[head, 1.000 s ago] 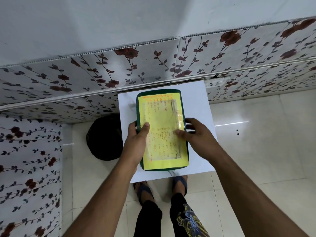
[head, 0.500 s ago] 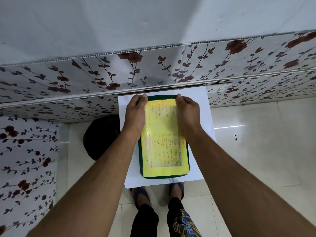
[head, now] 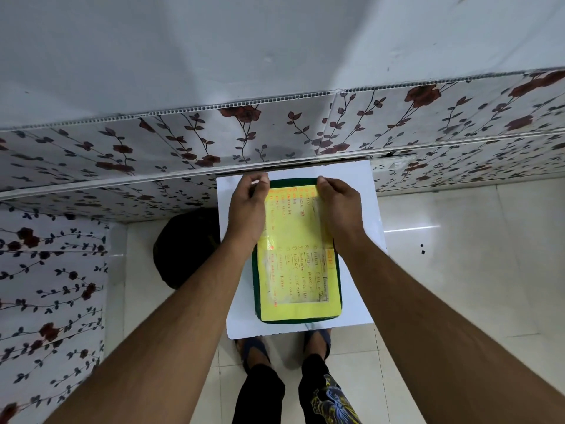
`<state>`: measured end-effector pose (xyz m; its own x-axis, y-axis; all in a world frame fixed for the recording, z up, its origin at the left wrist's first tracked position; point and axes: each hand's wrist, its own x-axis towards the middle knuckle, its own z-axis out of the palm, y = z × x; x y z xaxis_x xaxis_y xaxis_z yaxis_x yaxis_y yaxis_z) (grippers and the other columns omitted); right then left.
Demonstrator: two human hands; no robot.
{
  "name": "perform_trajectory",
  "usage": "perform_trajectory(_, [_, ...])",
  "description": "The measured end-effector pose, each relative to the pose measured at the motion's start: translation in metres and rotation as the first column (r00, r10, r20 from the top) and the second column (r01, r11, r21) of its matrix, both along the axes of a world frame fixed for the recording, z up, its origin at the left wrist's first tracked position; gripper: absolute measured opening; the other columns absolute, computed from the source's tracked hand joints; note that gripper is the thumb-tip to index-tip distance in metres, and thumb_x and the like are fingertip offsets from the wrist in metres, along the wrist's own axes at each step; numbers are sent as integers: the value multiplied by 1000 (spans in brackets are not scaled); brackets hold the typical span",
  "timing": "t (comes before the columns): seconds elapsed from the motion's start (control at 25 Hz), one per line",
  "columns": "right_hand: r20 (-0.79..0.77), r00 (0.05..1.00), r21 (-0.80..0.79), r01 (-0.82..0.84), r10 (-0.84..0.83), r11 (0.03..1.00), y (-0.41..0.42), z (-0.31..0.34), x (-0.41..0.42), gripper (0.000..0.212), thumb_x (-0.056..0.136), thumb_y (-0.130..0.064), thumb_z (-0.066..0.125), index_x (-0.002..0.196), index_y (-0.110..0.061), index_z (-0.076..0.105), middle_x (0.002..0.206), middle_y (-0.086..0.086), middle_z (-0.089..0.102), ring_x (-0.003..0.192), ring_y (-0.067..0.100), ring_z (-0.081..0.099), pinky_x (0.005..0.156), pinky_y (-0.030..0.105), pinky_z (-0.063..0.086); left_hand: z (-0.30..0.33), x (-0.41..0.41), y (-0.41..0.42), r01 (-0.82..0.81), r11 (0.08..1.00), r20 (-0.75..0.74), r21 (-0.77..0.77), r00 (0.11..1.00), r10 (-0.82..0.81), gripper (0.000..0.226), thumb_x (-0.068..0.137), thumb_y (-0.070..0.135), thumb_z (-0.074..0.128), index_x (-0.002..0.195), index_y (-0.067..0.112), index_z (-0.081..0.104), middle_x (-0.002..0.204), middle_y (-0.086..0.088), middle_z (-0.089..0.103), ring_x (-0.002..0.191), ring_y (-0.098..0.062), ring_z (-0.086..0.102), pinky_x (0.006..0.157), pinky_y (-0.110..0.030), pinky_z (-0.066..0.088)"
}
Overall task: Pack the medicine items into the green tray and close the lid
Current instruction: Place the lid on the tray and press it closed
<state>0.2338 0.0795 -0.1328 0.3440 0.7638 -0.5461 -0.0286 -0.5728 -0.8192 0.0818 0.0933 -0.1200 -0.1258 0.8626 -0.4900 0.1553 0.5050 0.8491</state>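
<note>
Clearly the closing step is in hand: the white table (head: 360,191), set against the floral wall panel, carries the green tray (head: 258,289) lengthwise down its middle, reaching from near the far edge almost to the near edge. Its lid (head: 301,270), covered by a yellow sheet with handwritten lines, lies flat over the tray, so nothing inside shows; whether the medicine items are all packed I cannot tell. The left hand (head: 247,209) is curled over the lid's far left corner and the right hand (head: 337,206) over its far right corner, fingers bent down against the far rim, pressing or pinching there rather than lifting. By my judgement the next move calls for even downward pressure along that far edge until the lid seats, then letting go.
</note>
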Motion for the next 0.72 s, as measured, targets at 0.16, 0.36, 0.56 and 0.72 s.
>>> perform_trajectory(0.16, [69,973,-108,-213,221,971,-48,15,21,58,84,-52,65,134,-25,53,129,-5,61,111,16,62,87,34,52,25,-31,-45,134,965,-79,-223,985,-155,60,87,43,65,140,31,40,132,5,49,111,-15,54,82,-32,46])
perform_trajectory(0.36, [-135,777,-274,-625,615,731,-126,34,28,92,75,-30,81,145,-34,23,126,-15,54,110,12,58,84,30,55,36,-51,-126,423,771,79,-476,894,-441,78,68,20,86,130,36,43,121,8,62,109,-14,61,85,-40,58])
perform_trajectory(0.56, [-67,781,-272,-614,621,741,-124,31,26,83,77,-16,79,143,-27,30,126,-12,53,119,18,54,92,33,54,28,-38,-130,320,827,-85,-462,912,-401,57,69,6,82,117,24,55,116,4,66,104,-16,61,84,-31,50])
perform_trajectory(0.72, [-40,781,-286,-606,623,742,-127,28,24,78,76,-13,78,139,-25,33,125,-10,53,117,20,53,92,39,55,26,-34,-131,313,831,-100,-460,912,-399,57,71,0,79,119,22,57,115,2,66,102,-18,61,72,-23,48])
